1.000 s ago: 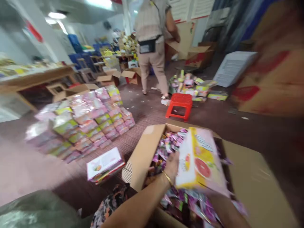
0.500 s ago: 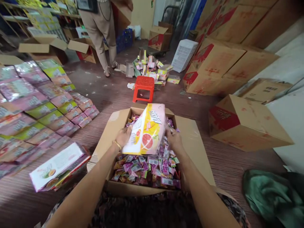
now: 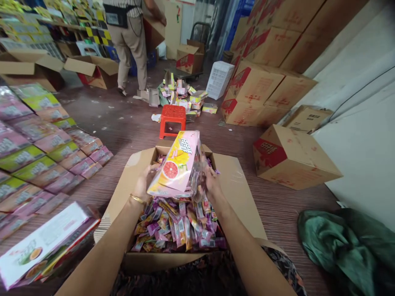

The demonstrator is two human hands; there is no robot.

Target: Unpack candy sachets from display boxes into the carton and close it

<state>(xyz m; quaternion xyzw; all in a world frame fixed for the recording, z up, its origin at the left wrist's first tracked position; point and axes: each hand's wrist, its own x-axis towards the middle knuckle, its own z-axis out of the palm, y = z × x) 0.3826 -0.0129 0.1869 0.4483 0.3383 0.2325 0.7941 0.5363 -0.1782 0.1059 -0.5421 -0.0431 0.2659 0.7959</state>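
Head-camera view: two bare hands lift a pink and yellow printed carton box with a grapefruit picture (image 3: 174, 166) above an open brown cardboard box (image 3: 239, 193) on the floor. The left hand (image 3: 143, 183), a gold bangle at its wrist, clamps the carton's near left edge; the right hand (image 3: 211, 185) grips its right side, where clear film seems to hang loose. Below them the cardboard box is heaped with small pink, purple and orange sachets (image 3: 175, 226), too many to count. Handled well, the carton would need to stay level and supported from both sides, so that nothing spills. A second white and pink carton (image 3: 40, 244) lies on the floor at left, beside rows of film-wrapped pink and green packs (image 3: 40, 144), more than a dozen. One red plastic stool (image 3: 173, 119) stands beyond, a green cloth (image 3: 336, 242) lies at right, and at least five sealed brown cartons with red print (image 3: 293, 154) line the wall. One person in beige trousers (image 3: 131, 45) handles a box at the back.
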